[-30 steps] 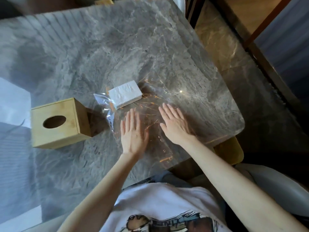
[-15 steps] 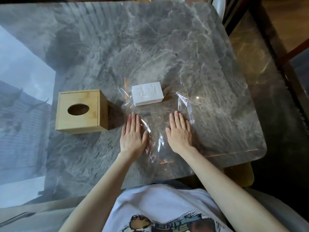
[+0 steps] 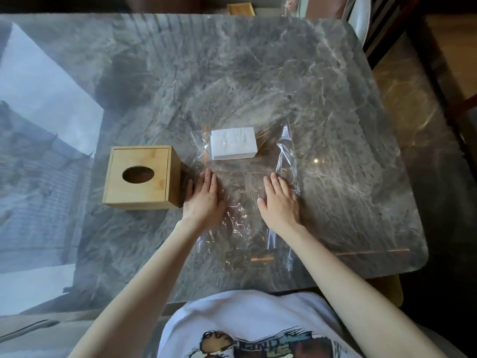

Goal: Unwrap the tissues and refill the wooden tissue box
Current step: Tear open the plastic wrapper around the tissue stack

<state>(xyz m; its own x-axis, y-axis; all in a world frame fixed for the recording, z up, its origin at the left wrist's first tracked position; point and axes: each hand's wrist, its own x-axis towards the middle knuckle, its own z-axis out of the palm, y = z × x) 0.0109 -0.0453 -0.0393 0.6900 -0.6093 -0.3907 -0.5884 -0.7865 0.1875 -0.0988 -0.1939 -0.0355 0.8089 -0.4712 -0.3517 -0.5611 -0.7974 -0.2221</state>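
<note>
Head view: left hand point(image 3: 204, 200) and right hand point(image 3: 281, 202), fingers straight, press flat on clear wrapper point(image 3: 240, 218); tissue stack point(image 3: 233, 143) lies beyond, wooden tissue box point(image 3: 140, 174) left, on counter point(image 3: 258, 73).

Wooden object point(image 3: 241, 9) cut off by top edge, shirt print point(image 3: 260, 343) cut off below

Single head view, steeply downward, close over table point(image 3: 258, 73)

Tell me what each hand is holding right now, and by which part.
Nothing is gripped. The left hand and right hand lie flat, fingers straight, pressing the near part of the clear plastic wrap onto the table.
</note>
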